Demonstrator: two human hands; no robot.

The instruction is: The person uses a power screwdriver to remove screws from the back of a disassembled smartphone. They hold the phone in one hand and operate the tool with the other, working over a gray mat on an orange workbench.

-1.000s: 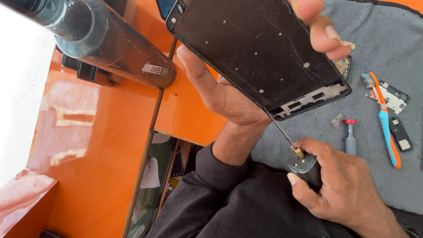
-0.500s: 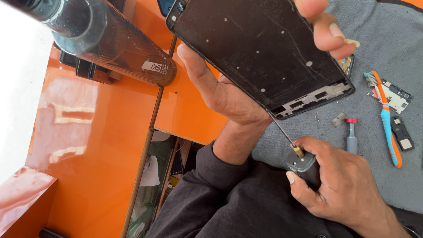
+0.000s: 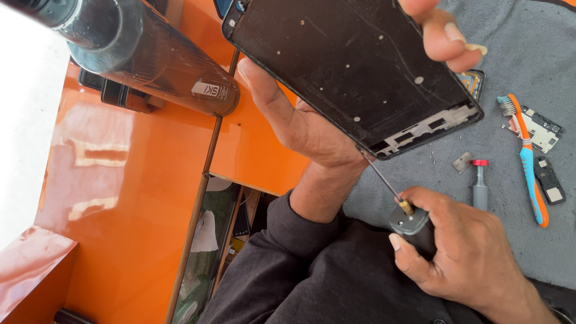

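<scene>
Orange and glossy, the bench (image 3: 120, 198) fills the left half of the frame, while a grey cloth mat (image 3: 528, 78) is spread over its right side. A dark cylindrical tube (image 3: 150, 57) is seen lying across the upper left, partly over a small black device (image 3: 120, 96).

At the upper centre a black phone frame (image 3: 354, 72) is held tilted above the mat. It is gripped by the left hand (image 3: 300, 126), whose palm is pressed to the frame's lower left edge and whose fingers (image 3: 444, 39) are curled over the upper right edge. A dark sleeve (image 3: 288, 270) is seen at the bottom centre.

At the lower right the right hand (image 3: 462, 258) is closed around the dark handle of a screwdriver (image 3: 411, 222). The thin shaft is angled up and to the left, with its tip at the lower edge of the phone frame; whether it sits in a screw cannot be told.

On the mat at the right edge an orange and blue toothbrush (image 3: 528, 162) is laid, with a small circuit board (image 3: 543, 129) just beside its bristles and a small black part (image 3: 549, 180) to its right. A small grey tool with a red cap (image 3: 479, 183) is placed left of the toothbrush, next to a tiny metal piece (image 3: 462, 162).
</scene>
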